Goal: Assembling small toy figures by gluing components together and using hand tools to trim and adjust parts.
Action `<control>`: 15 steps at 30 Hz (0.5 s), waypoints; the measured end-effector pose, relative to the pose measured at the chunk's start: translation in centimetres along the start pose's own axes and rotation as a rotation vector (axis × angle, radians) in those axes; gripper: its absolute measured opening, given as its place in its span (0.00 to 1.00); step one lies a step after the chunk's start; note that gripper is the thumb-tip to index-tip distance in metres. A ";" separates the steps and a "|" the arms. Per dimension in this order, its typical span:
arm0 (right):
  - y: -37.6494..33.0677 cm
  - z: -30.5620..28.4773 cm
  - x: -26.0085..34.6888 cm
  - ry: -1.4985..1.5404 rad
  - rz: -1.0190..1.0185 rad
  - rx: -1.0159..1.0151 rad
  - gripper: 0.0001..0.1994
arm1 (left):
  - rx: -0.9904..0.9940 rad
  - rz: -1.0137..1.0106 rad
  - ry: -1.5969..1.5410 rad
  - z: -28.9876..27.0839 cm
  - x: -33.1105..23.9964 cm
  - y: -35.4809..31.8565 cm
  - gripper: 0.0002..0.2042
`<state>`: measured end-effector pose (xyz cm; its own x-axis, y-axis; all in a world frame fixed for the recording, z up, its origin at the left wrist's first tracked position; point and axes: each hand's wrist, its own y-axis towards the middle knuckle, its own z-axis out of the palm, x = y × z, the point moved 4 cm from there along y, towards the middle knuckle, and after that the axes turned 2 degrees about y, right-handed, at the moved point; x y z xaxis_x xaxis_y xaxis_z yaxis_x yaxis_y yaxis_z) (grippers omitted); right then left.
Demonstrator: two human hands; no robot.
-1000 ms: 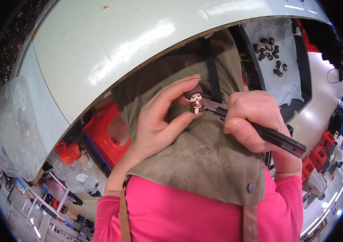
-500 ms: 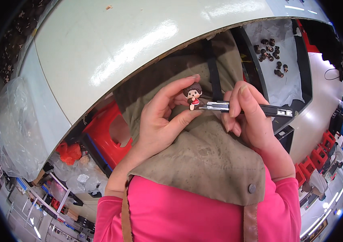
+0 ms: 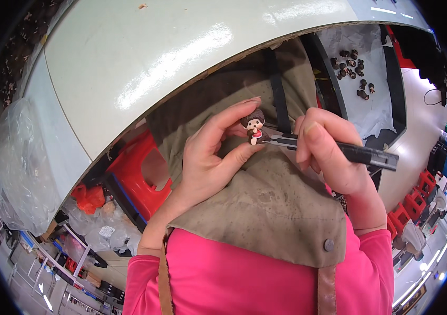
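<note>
Figurine (image 3: 254, 127), a small seated doll with dark brown hair, a pale face and a red piece at its front, was upright in the left hand (image 3: 208, 157), above the olive-brown apron (image 3: 265, 210) and just off the near edge of the white tabletop (image 3: 155, 58). The left fingers pinched it, index over the head and thumb under the base. The right hand (image 3: 331, 147) had its fingers closed around a black-handled utility knife (image 3: 368, 155), whose narrow metal tip pointed left and met, or nearly met, the figurine's lower right side; contact itself could not be told for certain.

The step in hand looked like fine blade work low on that side, perhaps scraping or trimming. The next move seemed to call for a firm left pinch, a short, light stroke and the thumb kept clear of the tip, which lay close to it.

More small dark figurines (image 3: 352, 64) lay on a white sheet (image 3: 370, 113) to the right.

As for writing, a white label (image 3: 107, 231) on a clear plastic bag (image 3: 89, 226) at the left bore print too small to read. No brand or lettering could be made out on the knife or the figurine.
</note>
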<state>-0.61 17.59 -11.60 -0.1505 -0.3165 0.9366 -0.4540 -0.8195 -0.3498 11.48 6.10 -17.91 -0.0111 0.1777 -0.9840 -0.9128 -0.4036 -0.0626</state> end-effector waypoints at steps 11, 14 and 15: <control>0.4 0.6 -2.2 0.404 0.272 -0.184 0.21 | 0.057 -0.030 -0.089 -0.4 0.3 0.2 0.26; 0.2 0.5 -2.0 0.421 0.287 -0.153 0.20 | 0.059 -0.016 -0.094 -0.4 0.3 0.1 0.26; 0.2 0.5 -1.6 0.297 0.247 -0.140 0.20 | 0.058 -0.015 -0.095 -0.4 0.2 0.0 0.26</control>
<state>-0.04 17.76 -13.20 -0.5074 -0.3273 0.7971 -0.4847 -0.6564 -0.5781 11.61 5.77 -18.18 -0.0329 0.2684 -0.9627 -0.9351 -0.3484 -0.0652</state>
